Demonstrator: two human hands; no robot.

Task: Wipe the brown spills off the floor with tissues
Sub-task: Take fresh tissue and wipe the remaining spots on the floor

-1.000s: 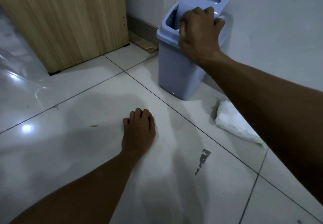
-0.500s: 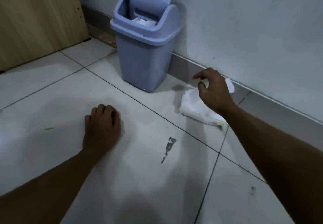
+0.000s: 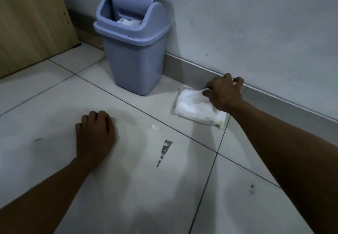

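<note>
Right hand [image 3: 224, 93] at about 2 o'clock from frame centre, down on the pack of tissues [image 3: 196, 108], thumb and fingers pinching the top white sheet at its upper edge. Pack lies flat on the tiled floor [image 3: 54, 106], just beside the grey skirting along the wall, to the 3 o'clock side of the blue swing-lid bin [image 3: 132, 58]. Bin lid tipped open, white crumpled tissue [image 3: 128, 22] visible inside. Left hand [image 3: 95, 131] at 9 o'clock, fingers curled, knuckles planted on the floor, holding nothing. Dark streaky mark [image 3: 164, 150] on the tile between the two forearms, roughly centre; smaller dark smudge [image 3: 252, 188] at 4 o'clock near the right forearm. Wooden panel [image 3: 31, 20] at 10 o'clock.
</note>
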